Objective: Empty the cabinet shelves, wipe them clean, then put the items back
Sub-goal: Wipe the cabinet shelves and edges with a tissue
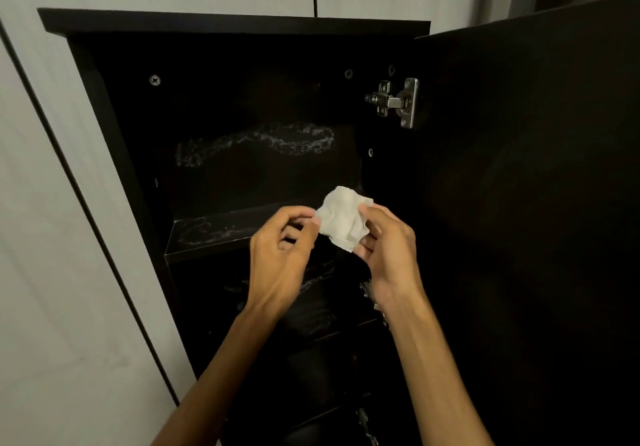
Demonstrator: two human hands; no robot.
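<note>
A tall black cabinet stands open in front of me, its top compartment bare. White foamy streaks mark the back panel and the top shelf. Just in front of that shelf I hold a crumpled white wipe between both hands. My right hand grips its right side with thumb and fingers. My left hand pinches its left edge with curled fingertips. Lower shelves show more white streaks and lie partly behind my forearms.
The cabinet door hangs open to the right on a metal hinge. A pale wall or wardrobe panel flanks the cabinet on the left. Dark shapes I cannot identify sit low in the cabinet.
</note>
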